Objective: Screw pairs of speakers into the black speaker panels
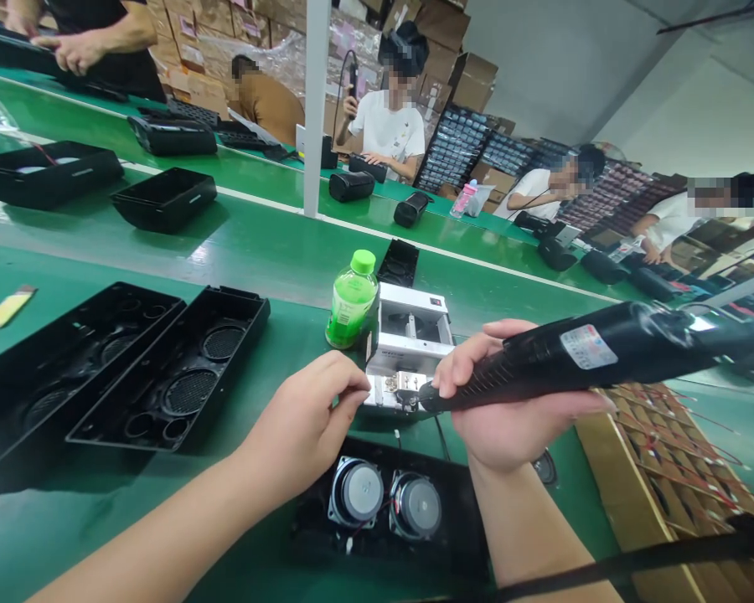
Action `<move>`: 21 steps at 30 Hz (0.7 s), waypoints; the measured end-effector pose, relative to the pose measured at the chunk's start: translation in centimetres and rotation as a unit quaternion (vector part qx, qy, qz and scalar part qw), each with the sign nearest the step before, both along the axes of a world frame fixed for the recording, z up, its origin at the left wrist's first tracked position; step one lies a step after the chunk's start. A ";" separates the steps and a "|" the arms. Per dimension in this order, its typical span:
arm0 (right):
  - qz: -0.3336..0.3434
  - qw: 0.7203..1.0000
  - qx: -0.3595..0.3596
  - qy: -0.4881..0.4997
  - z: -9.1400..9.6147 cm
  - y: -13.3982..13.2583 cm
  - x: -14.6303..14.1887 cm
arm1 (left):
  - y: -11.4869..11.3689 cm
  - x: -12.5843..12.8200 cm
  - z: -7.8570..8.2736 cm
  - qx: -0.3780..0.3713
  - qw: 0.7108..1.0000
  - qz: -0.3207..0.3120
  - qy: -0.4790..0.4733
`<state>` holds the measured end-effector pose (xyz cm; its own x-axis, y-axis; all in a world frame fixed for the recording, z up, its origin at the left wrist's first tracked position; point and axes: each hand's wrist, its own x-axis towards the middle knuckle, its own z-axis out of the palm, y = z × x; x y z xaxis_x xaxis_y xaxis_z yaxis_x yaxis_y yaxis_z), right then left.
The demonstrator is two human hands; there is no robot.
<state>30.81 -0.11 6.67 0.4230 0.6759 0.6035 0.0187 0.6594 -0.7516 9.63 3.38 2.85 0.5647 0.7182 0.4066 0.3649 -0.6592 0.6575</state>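
Note:
My right hand (503, 419) is wrapped around a black electric screwdriver (540, 360) with a white label, its tip end at the front of a white and silver screw feeder (408, 331). My left hand (317, 406) is closed in a pinch just left of the feeder's front; whatever its fingers hold is hidden. Below both hands lies a black speaker housing (314, 528) with two round silver-backed speaker drivers (386, 502) in it. Thin wires with small white connectors show beside the drivers.
A green-capped bottle (352, 306) stands behind my left hand. Two open black housings (176, 368) lie at left, near a yellow-handled blade (6, 308). A cardboard box (628, 477) of wired parts sits at right. Across the green conveyor (245, 230), several people work.

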 end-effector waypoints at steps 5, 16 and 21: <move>-0.012 1.000 -0.010 -0.012 0.3 0.1 -0.7 | -1.4 -3.4 0.3 -0.123 0.988 0.053 -0.075; -0.030 0.999 -0.033 0.009 0.5 0.1 -1.0 | -2.5 -5.4 0.1 -0.210 0.965 0.102 -0.115; -0.015 0.996 -0.081 0.021 -0.1 -0.9 -1.5 | -3.5 -5.6 0.3 -0.215 0.959 0.120 -0.141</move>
<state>29.35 -1.02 6.53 0.4665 0.7498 0.4692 0.0035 0.5289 -0.8487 3.99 -0.12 3.19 0.2737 0.9490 0.1564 0.2393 -0.2247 0.9446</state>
